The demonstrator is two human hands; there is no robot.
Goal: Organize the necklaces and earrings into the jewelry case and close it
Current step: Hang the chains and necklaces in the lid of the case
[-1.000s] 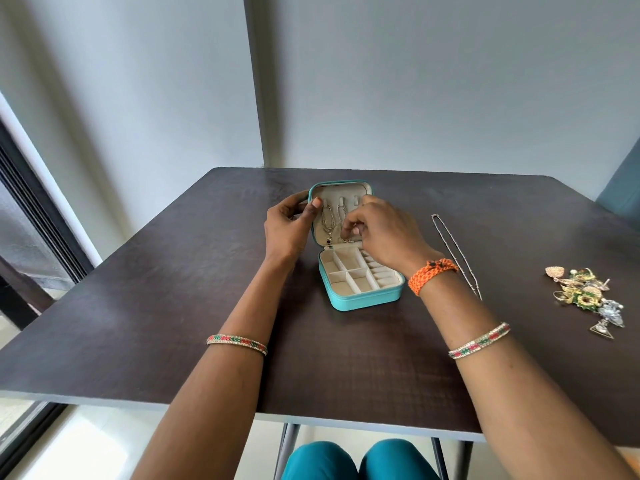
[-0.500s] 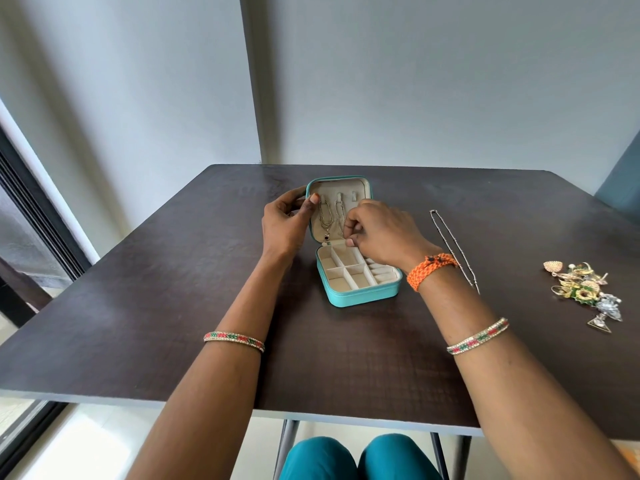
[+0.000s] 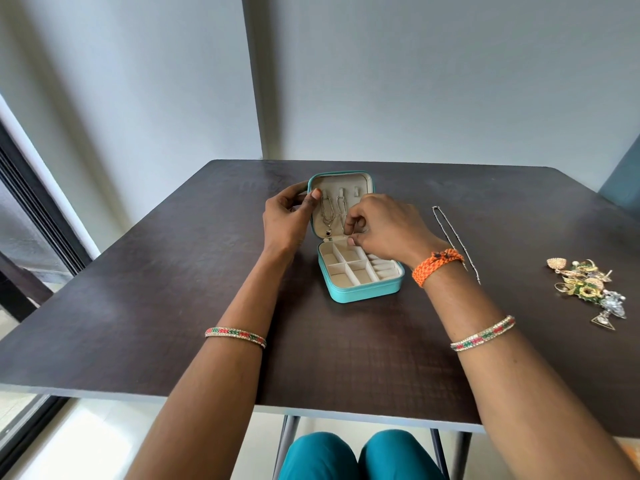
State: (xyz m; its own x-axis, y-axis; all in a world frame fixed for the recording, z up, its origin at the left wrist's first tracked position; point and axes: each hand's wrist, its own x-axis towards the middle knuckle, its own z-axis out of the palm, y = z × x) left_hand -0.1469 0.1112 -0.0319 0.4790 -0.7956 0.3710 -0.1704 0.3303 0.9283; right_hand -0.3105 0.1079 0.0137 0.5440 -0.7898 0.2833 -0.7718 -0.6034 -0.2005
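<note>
A teal jewelry case (image 3: 360, 294) stands open at the table's middle, its lid (image 3: 341, 183) upright. Two necklaces hang from hooks inside the lid: one with a dark pendant (image 3: 327, 216), a second chain (image 3: 341, 211) to its right. My left hand (image 3: 285, 220) grips the lid's left edge, thumb on the cream lining. My right hand (image 3: 381, 226) pinches the lower end of the second chain at the lid's pocket. A silver necklace (image 3: 455, 242) lies stretched on the table to the right. A pile of earrings (image 3: 585, 285) sits far right.
The dark wooden table (image 3: 173, 289) carries everything; its front edge is near my knees. The case's bottom tray shows cream compartments (image 3: 349, 271) with nothing in them. A grey wall stands behind, a window frame at the left.
My right hand's fingers have shifted slightly lower on the hanging chain. The left hand keeps its hold on the lid.
</note>
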